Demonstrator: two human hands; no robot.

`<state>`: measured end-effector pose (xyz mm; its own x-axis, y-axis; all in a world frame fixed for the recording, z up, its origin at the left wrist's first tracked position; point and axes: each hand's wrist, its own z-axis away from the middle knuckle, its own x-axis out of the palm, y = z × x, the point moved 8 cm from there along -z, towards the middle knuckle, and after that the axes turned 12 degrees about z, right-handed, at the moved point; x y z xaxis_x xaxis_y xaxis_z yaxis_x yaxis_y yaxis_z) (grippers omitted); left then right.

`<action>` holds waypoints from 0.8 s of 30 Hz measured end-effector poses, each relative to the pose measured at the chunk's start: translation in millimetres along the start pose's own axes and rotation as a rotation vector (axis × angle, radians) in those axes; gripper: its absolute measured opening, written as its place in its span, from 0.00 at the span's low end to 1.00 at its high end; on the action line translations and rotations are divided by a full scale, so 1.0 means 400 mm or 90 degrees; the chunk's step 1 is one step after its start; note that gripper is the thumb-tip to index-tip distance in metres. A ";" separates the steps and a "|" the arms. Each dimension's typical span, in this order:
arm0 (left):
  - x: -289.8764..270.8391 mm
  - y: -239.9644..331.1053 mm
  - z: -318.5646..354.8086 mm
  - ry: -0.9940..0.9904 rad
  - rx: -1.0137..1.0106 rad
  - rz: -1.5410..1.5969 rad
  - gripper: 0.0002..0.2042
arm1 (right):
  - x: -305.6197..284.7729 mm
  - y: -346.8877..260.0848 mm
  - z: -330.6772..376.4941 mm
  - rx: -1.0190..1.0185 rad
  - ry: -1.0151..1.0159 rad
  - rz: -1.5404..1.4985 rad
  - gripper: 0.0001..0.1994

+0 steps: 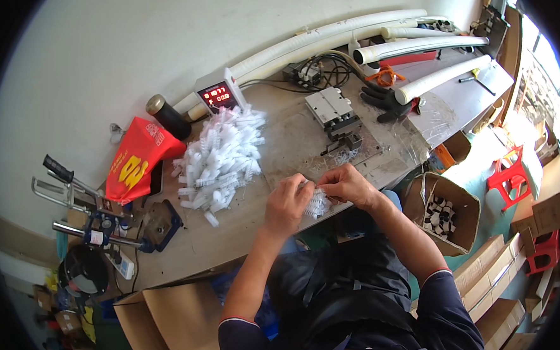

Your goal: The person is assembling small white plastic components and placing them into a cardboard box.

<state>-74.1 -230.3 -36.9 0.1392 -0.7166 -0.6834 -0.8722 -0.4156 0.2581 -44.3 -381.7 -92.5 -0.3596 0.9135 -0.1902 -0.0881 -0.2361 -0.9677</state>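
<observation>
While my fingers cover much of it, a clump of translucent ribbed plastic pieces (318, 206) sits between my two hands just above the near edge of the tabletop (285, 150). My left hand (289, 203) curls inward, thumb and fingers pinching the clump's left side; my right hand (349, 186) pinches its upper right, the exact grip and the number of pieces hidden. My dark sleeves (443, 303) are cut off by the lower edge.

Frosted and finely ridged, similar short pieces lie in a loose heap (222, 154) to the left, spilling toward me, too tangled to count. Behind it, partly blocked at its foot, a white boxy counter (220, 92) glows with red digits. A glossy, creased red plastic bag (141, 160) slumps beside the heap, next to a dark cylindrical flask (168, 116).

Beyond my right hand stands a squared metal fixture (332, 110), near a limp black glove (385, 101) and long, wrapped white tubes (323, 39). A metal-handled press (102, 228) crowds the left end. Below the tabletop at right, an open cardboard box (462, 213) holds small black-and-white parts (440, 218).
</observation>
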 end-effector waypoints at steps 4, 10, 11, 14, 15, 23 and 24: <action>0.038 0.008 -0.019 0.013 0.023 0.053 0.19 | -0.029 0.019 0.010 -0.008 0.015 0.019 0.07; 0.028 -0.068 -0.065 0.212 -0.183 0.214 0.21 | -0.187 0.050 0.056 0.002 0.308 0.249 0.10; 0.037 -0.091 -0.075 0.208 -0.185 0.219 0.21 | -0.213 0.062 0.056 0.025 0.348 0.295 0.11; 0.049 -0.161 -0.043 0.289 -0.126 0.129 0.15 | -0.242 0.055 0.047 0.044 0.401 0.374 0.12; 0.070 -0.229 -0.005 0.333 -0.246 0.211 0.15 | -0.244 0.059 0.036 0.061 0.404 0.382 0.12; 0.104 -0.291 0.042 0.448 -0.514 0.500 0.07 | -0.259 0.067 0.018 0.105 0.443 0.417 0.12; 0.105 -0.289 0.043 0.449 -0.520 0.500 0.07 | -0.260 0.067 0.019 0.117 0.449 0.395 0.11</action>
<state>24.5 -202.6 -107.2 0.1598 -0.9501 0.2678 -0.3375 0.2023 0.9193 -16.2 -485.7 -97.6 0.2458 0.5827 -0.7746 -0.2365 -0.7390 -0.6309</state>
